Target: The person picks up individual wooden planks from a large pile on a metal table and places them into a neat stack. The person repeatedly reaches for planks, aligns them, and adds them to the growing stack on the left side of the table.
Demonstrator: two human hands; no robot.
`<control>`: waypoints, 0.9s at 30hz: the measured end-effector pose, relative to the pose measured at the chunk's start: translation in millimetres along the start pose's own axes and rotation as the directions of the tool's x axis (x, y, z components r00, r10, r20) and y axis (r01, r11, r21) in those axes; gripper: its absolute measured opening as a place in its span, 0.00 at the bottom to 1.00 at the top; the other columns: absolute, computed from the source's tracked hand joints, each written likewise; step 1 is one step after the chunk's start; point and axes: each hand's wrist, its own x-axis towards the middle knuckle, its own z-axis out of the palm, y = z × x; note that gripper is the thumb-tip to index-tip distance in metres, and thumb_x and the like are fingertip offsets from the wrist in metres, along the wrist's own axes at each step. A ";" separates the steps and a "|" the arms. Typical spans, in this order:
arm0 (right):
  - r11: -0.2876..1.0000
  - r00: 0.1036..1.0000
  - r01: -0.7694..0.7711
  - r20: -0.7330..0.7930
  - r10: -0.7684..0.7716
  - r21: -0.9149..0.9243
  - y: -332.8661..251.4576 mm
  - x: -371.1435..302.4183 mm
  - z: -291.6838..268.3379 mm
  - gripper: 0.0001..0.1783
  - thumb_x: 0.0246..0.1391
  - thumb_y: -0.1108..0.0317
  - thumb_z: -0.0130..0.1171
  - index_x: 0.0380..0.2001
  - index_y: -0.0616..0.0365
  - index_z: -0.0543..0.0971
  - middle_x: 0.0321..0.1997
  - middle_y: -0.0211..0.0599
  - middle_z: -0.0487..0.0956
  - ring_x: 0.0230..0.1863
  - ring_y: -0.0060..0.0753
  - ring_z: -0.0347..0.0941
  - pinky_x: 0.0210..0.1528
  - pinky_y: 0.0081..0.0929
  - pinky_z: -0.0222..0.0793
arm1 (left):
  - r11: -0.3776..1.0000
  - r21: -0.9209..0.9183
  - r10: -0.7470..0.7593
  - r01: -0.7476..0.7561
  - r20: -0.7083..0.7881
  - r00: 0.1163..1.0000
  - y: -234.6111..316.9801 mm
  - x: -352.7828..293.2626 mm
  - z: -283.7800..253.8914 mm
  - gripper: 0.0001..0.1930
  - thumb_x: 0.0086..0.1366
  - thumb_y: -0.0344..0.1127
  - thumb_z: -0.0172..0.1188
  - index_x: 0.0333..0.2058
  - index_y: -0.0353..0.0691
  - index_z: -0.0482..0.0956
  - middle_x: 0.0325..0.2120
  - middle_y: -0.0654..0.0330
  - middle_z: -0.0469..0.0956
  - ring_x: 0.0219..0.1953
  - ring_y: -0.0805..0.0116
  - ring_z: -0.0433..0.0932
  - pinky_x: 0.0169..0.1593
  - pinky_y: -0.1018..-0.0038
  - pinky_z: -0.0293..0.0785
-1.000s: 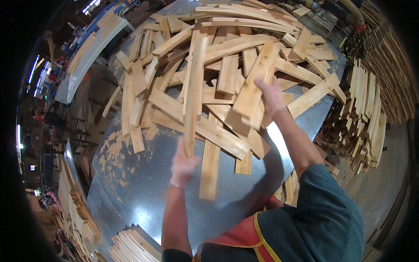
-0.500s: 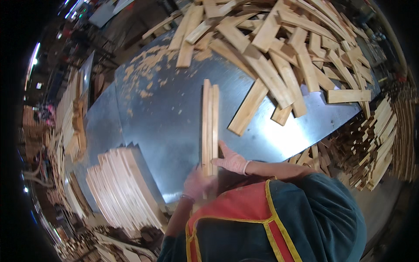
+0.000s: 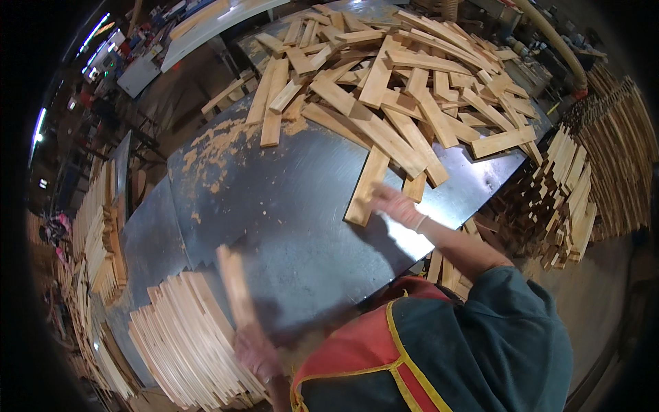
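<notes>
My left hand (image 3: 257, 351), in a pale glove, grips the lower end of a wooden slat (image 3: 235, 285) beside the stacked slats at the left. Motion blurs the slat, and whether it is one piece or several pressed together I cannot tell. My right hand (image 3: 398, 206), gloved too, reaches over the right edge of a loose wooden board (image 3: 367, 185) on the metal table (image 3: 274, 206). Its fingers are stretched out and a little blurred, with nothing held in them. The row of stacked slats (image 3: 189, 336) stands on edge, close together.
A heap of loose boards (image 3: 412, 96) covers the table's far side. Wood shavings (image 3: 220, 147) lie at its far left. More lumber stacks stand on the right (image 3: 559, 192) and beyond the left edge (image 3: 99, 233).
My left hand has carried the wooden pieces from the table's middle leftward to the stack. The right hand has let go of them and moved right and away from me to the loose board.
</notes>
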 end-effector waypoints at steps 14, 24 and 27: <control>0.663 0.854 -0.514 -0.397 0.336 -0.544 -7.0 171.0 -317.4 0.58 0.52 0.21 0.58 0.70 0.60 0.70 0.72 0.59 0.72 0.72 0.58 0.70 0.72 0.44 0.66 | 0.637 -0.706 0.577 -0.310 0.170 0.799 362.3 47.3 -42.5 0.45 0.62 0.50 0.72 0.70 0.29 0.66 0.66 0.44 0.72 0.71 0.47 0.67 0.74 0.62 0.62; 0.557 0.962 -0.199 -0.270 -0.049 -0.806 2.2 184.6 -274.2 0.60 0.52 0.25 0.60 0.74 0.62 0.65 0.75 0.56 0.70 0.80 0.63 0.55 0.77 0.51 0.56 | 0.353 -0.881 0.709 0.315 0.471 0.524 595.4 64.0 -44.8 0.47 0.70 0.49 0.69 0.76 0.32 0.54 0.66 0.49 0.73 0.67 0.60 0.70 0.69 0.66 0.66; 0.602 0.966 -0.260 -0.193 0.174 -0.755 -34.6 180.5 -257.5 0.63 0.50 0.27 0.65 0.74 0.67 0.61 0.73 0.61 0.71 0.76 0.61 0.62 0.74 0.46 0.62 | 0.179 -0.739 0.771 0.649 0.515 0.374 607.9 56.2 -33.9 0.44 0.70 0.51 0.69 0.74 0.33 0.59 0.62 0.50 0.76 0.62 0.61 0.76 0.64 0.64 0.74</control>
